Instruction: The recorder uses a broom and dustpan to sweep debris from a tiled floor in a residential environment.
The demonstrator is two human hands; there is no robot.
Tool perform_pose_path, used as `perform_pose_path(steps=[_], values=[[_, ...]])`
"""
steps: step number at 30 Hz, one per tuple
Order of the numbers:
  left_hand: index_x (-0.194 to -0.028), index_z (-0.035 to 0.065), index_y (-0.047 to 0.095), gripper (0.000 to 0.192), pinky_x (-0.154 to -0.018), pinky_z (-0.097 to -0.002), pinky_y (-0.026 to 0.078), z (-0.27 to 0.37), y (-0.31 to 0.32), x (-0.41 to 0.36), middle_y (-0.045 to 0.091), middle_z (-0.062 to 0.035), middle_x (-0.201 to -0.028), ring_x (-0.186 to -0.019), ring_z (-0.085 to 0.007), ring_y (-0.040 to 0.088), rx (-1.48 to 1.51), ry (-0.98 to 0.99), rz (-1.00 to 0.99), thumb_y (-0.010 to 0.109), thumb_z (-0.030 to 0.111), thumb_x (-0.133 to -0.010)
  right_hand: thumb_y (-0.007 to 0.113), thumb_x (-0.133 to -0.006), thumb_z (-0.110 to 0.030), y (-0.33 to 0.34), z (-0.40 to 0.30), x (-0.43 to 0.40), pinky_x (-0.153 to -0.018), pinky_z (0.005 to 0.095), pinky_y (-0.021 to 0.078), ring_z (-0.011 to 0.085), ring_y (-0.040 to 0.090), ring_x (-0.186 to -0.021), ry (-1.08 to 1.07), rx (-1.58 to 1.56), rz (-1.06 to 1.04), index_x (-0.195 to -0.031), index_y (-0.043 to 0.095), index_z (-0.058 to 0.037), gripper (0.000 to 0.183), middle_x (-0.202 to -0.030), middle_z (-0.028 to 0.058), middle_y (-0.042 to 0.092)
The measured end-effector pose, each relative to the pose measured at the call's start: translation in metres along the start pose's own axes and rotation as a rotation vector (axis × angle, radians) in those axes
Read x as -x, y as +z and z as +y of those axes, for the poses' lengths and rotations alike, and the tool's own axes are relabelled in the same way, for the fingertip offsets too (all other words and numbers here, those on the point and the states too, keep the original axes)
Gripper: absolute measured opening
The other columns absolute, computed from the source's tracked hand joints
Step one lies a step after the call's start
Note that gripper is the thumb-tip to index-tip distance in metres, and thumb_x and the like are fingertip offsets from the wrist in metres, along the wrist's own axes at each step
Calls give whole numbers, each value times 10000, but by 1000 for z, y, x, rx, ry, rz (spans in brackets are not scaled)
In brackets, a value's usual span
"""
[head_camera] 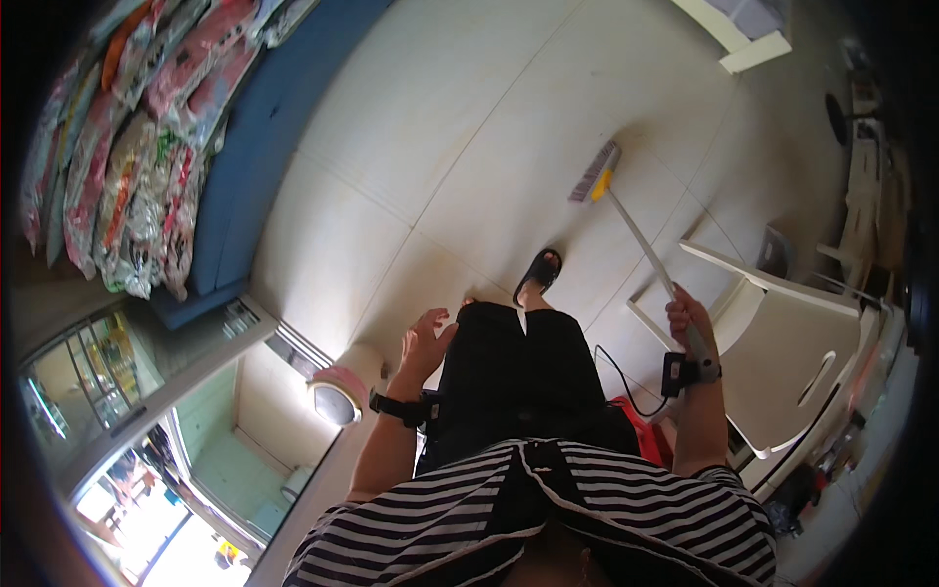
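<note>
My right hand is wrapped around the pale handle of a broom. The broom's head, with greyish bristles and a yellow socket, is on the tiled floor ahead of my feet. Its handle slants back toward me, and the handle's end shows near my right wrist. My left hand hangs beside my left thigh with its fingers apart and nothing in it. A dark strap with a small device is on each wrist.
A white folding chair stands close by my right arm. Plastic-wrapped goods lie on a blue cabinet at the left. Near my left hand is a round bin-like container with a pink rim. Pale furniture stands at the far right.
</note>
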State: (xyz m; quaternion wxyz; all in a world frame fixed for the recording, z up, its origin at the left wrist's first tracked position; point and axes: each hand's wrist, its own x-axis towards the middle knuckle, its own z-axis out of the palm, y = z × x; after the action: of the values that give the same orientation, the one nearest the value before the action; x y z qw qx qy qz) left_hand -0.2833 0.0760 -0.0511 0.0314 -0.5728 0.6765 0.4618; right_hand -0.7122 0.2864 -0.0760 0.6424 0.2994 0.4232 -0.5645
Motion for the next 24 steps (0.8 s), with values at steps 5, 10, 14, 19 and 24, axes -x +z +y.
perform_pose_path(steps=[5,10,14,19,24], values=[[-1030,13,517,330,-736,-310,457,45,4,-19,591,-122,-973,-871,-212,570,-40,99,-13,593,195,-764,406,-825,-63,21,11,58,-278,195,248,55,266,-345,73,351,159,-1295,262,-258,529,-511,-24,321],[-987,14,533,304,-710,-341,448,87,16,-39,593,-133,-939,-837,-261,573,-106,174,-28,602,189,-749,426,-817,-52,23,21,50,-326,185,296,60,319,-382,194,457,43,-1313,244,-161,540,-535,-18,372],[-1001,5,527,311,-724,-336,447,128,16,-45,590,-141,-948,-843,-254,572,-98,218,-70,590,191,-760,455,-809,-76,-6,13,25,-342,167,307,52,357,-408,202,651,101,-1298,283,-145,524,-559,-13,411],[-1009,3,523,313,-719,-326,450,133,11,-57,591,-137,-947,-836,-254,573,-182,206,-119,589,181,-760,497,-775,-72,-45,-30,46,-306,200,311,57,381,-364,66,654,222,-1291,296,-117,555,-519,-4,428],[-1014,12,521,333,-726,-325,444,147,8,-75,593,-125,-942,-820,-248,572,-237,267,-145,586,212,-757,507,-761,-65,-40,-61,59,-305,228,331,88,394,-352,-78,765,310,-1317,239,-102,618,-517,11,442]])
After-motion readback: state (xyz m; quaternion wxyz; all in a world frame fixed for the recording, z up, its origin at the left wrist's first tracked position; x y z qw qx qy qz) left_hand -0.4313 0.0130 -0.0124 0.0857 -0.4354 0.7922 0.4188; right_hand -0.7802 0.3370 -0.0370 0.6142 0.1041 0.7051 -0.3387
